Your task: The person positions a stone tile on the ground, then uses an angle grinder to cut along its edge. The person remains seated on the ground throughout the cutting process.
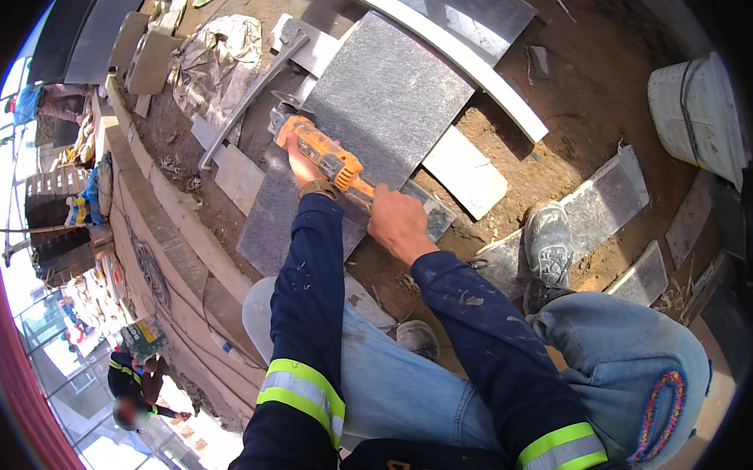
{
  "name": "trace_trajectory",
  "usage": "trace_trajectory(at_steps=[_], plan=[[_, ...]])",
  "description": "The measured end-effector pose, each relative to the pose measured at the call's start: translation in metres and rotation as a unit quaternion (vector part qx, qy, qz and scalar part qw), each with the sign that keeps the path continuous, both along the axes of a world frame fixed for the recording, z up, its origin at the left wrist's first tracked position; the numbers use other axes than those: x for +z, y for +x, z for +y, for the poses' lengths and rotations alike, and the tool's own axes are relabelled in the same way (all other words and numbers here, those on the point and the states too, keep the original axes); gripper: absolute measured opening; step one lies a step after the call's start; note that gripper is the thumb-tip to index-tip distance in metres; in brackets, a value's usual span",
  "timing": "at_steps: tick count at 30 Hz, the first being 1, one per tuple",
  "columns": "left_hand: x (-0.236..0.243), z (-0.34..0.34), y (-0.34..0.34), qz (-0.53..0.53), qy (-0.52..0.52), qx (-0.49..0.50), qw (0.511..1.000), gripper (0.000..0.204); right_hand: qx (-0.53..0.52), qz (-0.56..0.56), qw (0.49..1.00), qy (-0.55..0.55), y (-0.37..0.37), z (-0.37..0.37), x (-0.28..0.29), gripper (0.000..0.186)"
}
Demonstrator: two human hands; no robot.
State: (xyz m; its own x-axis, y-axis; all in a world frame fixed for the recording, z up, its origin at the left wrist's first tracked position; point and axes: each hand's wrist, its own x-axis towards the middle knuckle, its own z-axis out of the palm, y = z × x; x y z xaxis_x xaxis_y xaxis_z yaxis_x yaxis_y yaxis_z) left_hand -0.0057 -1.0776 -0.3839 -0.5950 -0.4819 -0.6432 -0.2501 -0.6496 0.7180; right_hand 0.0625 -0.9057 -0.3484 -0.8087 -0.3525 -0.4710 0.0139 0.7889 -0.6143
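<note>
Both my hands are on an orange and grey angle grinder (327, 157). My left hand (303, 164) wraps round its front body, close behind the metal head. Farther back, my right hand (399, 221) grips the rear end. The grinder's disc (291, 101) points away to the far left, over the left edge of a large grey stone slab (395, 91). Whether the disc touches the stone I cannot tell. Under the tool and my left arm lies another dark grey slab (271, 214). Both hands are closed.
A long pale strip (470, 59) lies across the large slab's far side. Nearby are a metal bar (253, 97), a pale tile (466, 172) and a crumpled sack (218, 61). A white bucket (695, 116) stands at right. A person (131, 384) crouches at lower left, beyond a low kerb.
</note>
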Motion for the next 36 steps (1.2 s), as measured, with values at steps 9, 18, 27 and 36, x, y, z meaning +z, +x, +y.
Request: trace_trajectory(at_steps=[9,18,27,36], plan=[[-0.009,-0.018,0.001,0.029,-0.015,-0.005,0.999,0.080,-0.002,0.018,1.000,-0.017,0.001,-0.005,0.004,0.026],[-0.006,-0.010,0.002,0.018,-0.015,-0.005,1.000,0.078,-0.004,0.023,1.000,-0.016,0.000,-0.002,0.003,0.024],[-0.008,-0.014,0.001,0.022,-0.024,-0.001,0.999,0.075,-0.002,0.028,0.999,-0.016,0.000,-0.004,0.004,0.024],[-0.010,-0.012,0.000,0.023,-0.006,-0.005,1.000,0.073,-0.006,0.019,1.000,-0.012,-0.001,-0.003,0.003,0.025]])
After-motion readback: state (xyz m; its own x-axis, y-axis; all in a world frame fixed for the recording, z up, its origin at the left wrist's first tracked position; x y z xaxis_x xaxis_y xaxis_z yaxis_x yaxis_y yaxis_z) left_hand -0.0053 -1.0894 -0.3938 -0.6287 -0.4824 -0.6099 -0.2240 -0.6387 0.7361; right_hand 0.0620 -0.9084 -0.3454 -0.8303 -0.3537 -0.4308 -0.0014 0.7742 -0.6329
